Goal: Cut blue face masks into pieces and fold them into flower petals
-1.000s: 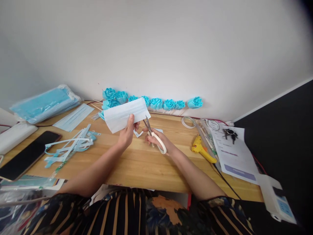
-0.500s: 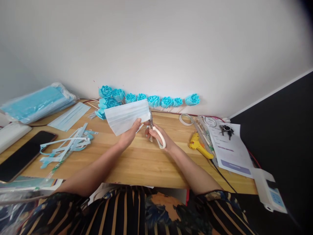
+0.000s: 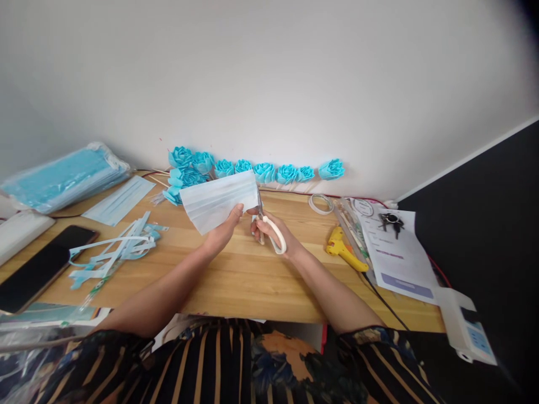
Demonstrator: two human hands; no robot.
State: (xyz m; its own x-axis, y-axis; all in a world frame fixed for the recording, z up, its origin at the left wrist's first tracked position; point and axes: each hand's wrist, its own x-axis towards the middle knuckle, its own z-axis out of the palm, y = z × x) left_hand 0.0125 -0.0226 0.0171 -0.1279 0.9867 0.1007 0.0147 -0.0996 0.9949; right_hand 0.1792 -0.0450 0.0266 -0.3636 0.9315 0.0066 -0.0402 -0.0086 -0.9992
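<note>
Near the centre of the frame, the left hand (image 3: pixel 223 231) pinches a pale blue sheet (image 3: pixel 219 199) and the right hand (image 3: pixel 272 227) grips white-handled scissors (image 3: pixel 275 238) at the sheet's right edge — fingers hide part of the blades, so how far they stand open is hard to tell. Beyond, the sheet overlaps the row of blue flowers (image 3: pixel 264 173), upper centre, while the phone (image 3: pixel 42 269) is cut off at the left edge.

Our left hand (image 3: pixel 224 231): one pale blue pleated sheet (image 3: pixel 221 199), pinched at its lower edge. Our right hand (image 3: pixel 275 233): white-handled scissors (image 3: pixel 275 235), blades at the sheet's right end. Our tabletop (image 3: pixel 252 280): blue flowers (image 3: pixel 264 173) along the wall, yellow glue gun (image 3: pixel 346 250), keys (image 3: pixel 391 223) on printed paper (image 3: pixel 398 252).
</note>
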